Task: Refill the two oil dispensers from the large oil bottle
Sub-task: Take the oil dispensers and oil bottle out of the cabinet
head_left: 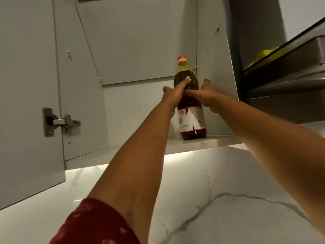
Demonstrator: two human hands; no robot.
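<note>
Pale cabinet walls fill the frame; the large oil bottle [190, 110] stands centre frame on the cabinet shelf [193, 143]. Left hand [173, 95] and right hand [204, 95] clasp its shoulder from either side, likely because it is heavy and high. Its white label [191, 120] is too blurred to read.

Print on the oil bottle [190, 110] label, too blurred to read

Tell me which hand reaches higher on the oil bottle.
The left hand: its fingers extend up to the oil bottle shoulder; the right hand grips lower.
</note>
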